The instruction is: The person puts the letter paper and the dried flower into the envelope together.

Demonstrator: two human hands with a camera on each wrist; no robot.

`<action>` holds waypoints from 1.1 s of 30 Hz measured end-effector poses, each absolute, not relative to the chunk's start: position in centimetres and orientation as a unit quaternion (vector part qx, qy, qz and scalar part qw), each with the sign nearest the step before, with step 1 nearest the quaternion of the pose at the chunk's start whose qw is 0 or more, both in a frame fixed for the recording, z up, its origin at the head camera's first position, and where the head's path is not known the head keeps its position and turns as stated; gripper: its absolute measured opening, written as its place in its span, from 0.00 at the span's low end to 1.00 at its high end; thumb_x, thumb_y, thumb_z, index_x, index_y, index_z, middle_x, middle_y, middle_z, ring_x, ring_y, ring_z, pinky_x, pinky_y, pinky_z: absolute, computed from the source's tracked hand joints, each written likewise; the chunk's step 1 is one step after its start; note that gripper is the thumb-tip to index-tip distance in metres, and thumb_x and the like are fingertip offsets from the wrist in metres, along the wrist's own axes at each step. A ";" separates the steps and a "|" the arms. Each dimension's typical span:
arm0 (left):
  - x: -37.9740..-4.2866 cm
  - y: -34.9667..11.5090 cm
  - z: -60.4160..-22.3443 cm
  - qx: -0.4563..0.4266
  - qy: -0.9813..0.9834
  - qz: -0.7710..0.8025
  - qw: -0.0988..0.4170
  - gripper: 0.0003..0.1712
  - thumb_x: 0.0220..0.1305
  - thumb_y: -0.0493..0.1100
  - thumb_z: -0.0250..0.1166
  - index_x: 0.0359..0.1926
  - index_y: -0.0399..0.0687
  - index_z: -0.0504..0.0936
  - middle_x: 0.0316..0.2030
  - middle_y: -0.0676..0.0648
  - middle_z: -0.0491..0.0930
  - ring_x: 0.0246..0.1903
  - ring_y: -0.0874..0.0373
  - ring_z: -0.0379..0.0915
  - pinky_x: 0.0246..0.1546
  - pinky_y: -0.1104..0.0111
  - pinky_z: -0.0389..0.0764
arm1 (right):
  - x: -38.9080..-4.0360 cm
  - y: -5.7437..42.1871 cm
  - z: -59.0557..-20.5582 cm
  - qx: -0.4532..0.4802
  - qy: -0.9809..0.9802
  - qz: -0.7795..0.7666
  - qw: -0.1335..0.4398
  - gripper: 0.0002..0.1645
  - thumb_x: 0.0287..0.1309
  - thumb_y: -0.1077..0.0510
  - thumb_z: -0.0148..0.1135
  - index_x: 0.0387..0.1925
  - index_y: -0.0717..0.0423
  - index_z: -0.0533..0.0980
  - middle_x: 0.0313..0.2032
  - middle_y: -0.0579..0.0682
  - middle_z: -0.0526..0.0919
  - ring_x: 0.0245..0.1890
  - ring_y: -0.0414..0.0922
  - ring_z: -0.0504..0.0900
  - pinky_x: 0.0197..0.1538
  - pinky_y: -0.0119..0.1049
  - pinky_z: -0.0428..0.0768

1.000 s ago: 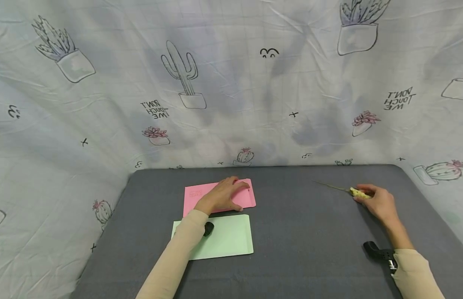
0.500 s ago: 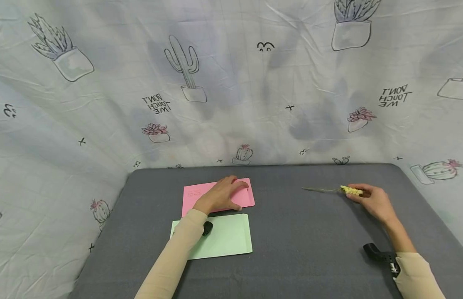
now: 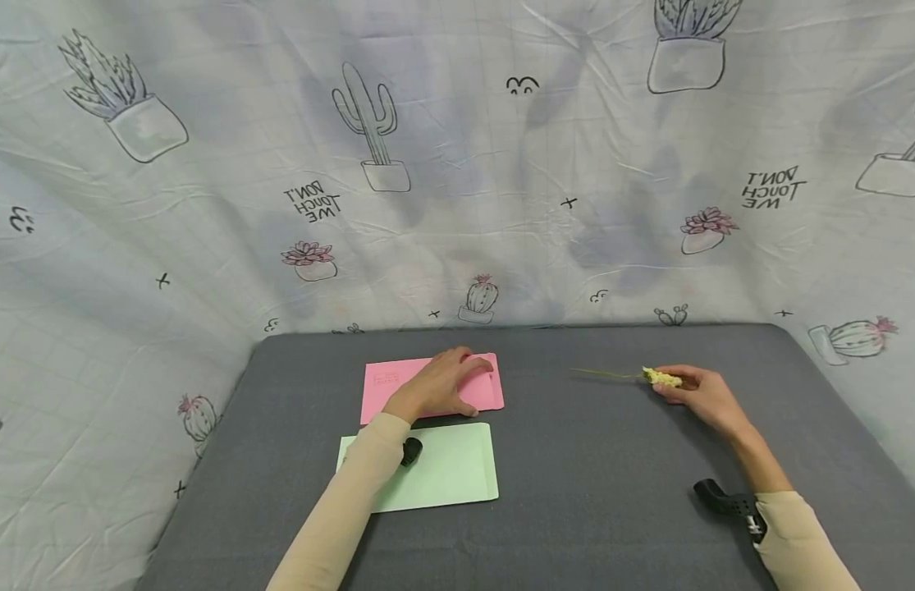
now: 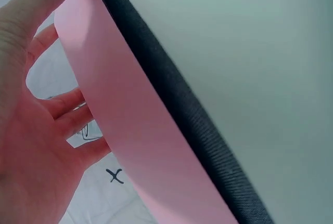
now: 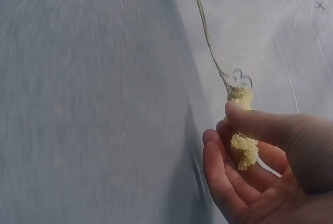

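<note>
In the head view my left hand [image 3: 436,386] spans a pink envelope [image 3: 386,379], thumb at its near edge and fingers at its far edge. The left wrist view shows the thumb against the pink envelope [image 4: 119,94], with the fingertips hidden behind it. A pale green envelope [image 3: 453,472] lies just nearer, partly under the left forearm. Over on the right, my right hand [image 3: 704,398] pinches a dried yellow flower [image 3: 662,377] by its head, its thin stem pointing left. In the right wrist view, thumb and fingers close around the flower's blossoms [image 5: 243,148].
A grey cloth-covered table [image 3: 560,509] lies beneath everything. Behind and beside it hangs a pale curtain [image 3: 457,164] printed with cactus drawings. Each wrist carries a black camera mount; the right mount [image 3: 723,497] shows plainly.
My right hand has moved left across the table with the yellow flower, towards the envelopes. The left hand and both envelopes have stayed in place.
</note>
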State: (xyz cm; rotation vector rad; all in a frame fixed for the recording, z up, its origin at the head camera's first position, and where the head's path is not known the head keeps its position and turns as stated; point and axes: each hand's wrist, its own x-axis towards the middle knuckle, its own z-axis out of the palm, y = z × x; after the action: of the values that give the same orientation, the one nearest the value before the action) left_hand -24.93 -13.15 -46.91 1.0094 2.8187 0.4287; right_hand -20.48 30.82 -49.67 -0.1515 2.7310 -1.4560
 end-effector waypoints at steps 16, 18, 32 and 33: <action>-24.8 -13.1 -47.1 0.333 0.931 0.130 0.074 0.44 0.46 0.55 0.79 0.65 0.66 0.70 0.60 0.45 0.67 0.60 0.50 0.65 0.67 0.56 0.61 | -21.6 27.5 -49.9 -0.069 0.867 -0.492 0.044 0.29 0.64 0.54 0.64 0.59 0.71 0.72 0.54 0.70 0.77 0.38 0.26 0.80 0.41 0.32 0.83; -24.8 -13.1 -47.0 0.337 0.930 0.126 0.073 0.44 0.46 0.55 0.79 0.64 0.66 0.71 0.60 0.45 0.67 0.60 0.50 0.65 0.67 0.56 0.61 | -21.8 27.2 -50.0 -0.073 0.868 -0.490 0.044 0.28 0.64 0.55 0.64 0.59 0.70 0.73 0.54 0.69 0.78 0.39 0.26 0.79 0.42 0.32 0.82; -24.5 -12.9 -47.0 0.340 0.930 0.118 0.070 0.44 0.46 0.56 0.79 0.64 0.65 0.70 0.62 0.45 0.66 0.62 0.49 0.63 0.68 0.56 0.59 | -22.6 24.2 -50.0 -0.107 0.881 -0.460 0.025 0.22 0.63 0.57 0.65 0.54 0.66 0.77 0.46 0.63 0.83 0.34 0.36 0.80 0.32 0.32 0.76; -24.5 -12.9 -47.1 0.340 0.930 0.118 0.068 0.44 0.46 0.56 0.79 0.64 0.65 0.70 0.61 0.45 0.66 0.62 0.49 0.63 0.68 0.56 0.60 | -22.7 24.0 -49.9 -0.108 0.882 -0.457 0.023 0.22 0.62 0.57 0.65 0.53 0.66 0.78 0.45 0.62 0.83 0.33 0.37 0.79 0.31 0.32 0.75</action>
State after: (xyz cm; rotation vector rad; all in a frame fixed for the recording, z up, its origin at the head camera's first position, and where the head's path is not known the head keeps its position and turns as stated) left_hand -24.53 -12.93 -47.06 1.0252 2.8019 0.3551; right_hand -22.65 23.98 -49.91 -0.3345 2.7318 -1.4163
